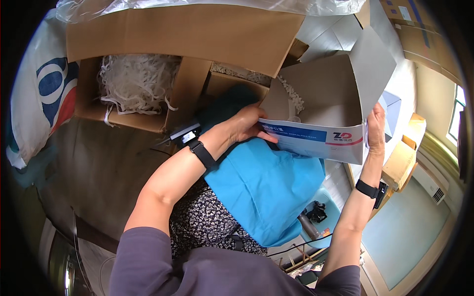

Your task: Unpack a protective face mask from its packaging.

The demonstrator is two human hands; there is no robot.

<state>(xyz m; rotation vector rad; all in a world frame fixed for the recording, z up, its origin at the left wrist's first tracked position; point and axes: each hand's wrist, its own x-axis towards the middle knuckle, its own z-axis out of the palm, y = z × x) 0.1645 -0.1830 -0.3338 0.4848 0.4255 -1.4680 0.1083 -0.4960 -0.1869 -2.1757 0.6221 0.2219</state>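
Observation:
Between my two hands is a white cardboard box with blue and red print on its near side and its top flaps open. It is tilted, so I look into its grey-brown inside. My left hand grips its near left corner, fingers partly hidden by the box. My right hand is closed on the right side wall, below a raised flap. A cluster of small white pieces lies along the left inside of the box. Just below the box, a bright blue cloth covers part of my lap.
A large brown carton with shredded white paper stands ahead. At far left is a white printed sack. A light-blue bin holding dark items sits low right. Brown boxes are beyond my right arm.

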